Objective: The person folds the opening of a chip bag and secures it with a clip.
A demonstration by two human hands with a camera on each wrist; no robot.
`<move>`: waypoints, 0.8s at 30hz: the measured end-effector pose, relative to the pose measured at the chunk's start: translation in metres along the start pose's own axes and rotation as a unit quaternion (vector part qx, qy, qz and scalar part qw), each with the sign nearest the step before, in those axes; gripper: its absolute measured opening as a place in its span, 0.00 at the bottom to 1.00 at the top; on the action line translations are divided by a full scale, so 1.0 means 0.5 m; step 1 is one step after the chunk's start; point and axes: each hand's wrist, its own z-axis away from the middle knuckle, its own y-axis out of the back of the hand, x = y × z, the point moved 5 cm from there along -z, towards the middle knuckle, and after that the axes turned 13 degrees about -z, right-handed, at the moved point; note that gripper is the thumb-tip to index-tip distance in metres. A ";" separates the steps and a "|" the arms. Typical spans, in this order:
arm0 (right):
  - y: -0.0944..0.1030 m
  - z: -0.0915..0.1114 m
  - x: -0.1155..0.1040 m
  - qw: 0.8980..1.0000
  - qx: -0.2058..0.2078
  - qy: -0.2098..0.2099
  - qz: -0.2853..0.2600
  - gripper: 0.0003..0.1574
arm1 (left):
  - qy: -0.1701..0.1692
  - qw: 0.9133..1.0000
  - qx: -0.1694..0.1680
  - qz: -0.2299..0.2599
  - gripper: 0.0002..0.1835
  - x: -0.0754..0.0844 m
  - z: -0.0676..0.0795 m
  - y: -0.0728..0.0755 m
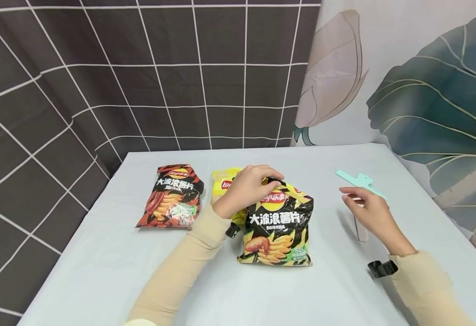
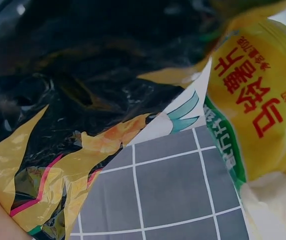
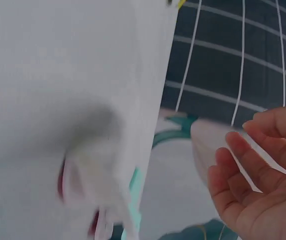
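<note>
In the head view, my left hand [image 1: 247,186] grips the folded top edge of a black chip bag [image 1: 276,228], which faces the front with its label upright. Behind it a yellow chip bag [image 1: 223,177] is partly covered by that hand and the black bag. The left wrist view shows the black bag's shiny side close up and the yellow bag [image 2: 258,105] beyond. My right hand [image 1: 369,212], fingers loosely bent and holding nothing, hovers over a pale sealing clip [image 1: 361,230]. Just past its fingers lies a teal sealing clip [image 1: 356,179].
A red-and-black chip bag [image 1: 172,199] lies on the left of the white table [image 1: 99,253]. A dark gridded cloth [image 1: 221,86] hangs behind and to the left. At the right hangs a curtain [image 1: 344,117] with large printed leaves.
</note>
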 end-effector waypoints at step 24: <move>0.094 -0.023 0.168 0.971 -0.067 -0.206 0.103 0.31 | -0.019 0.999 0.032 -0.001 0.11 0.008 0.012 0.000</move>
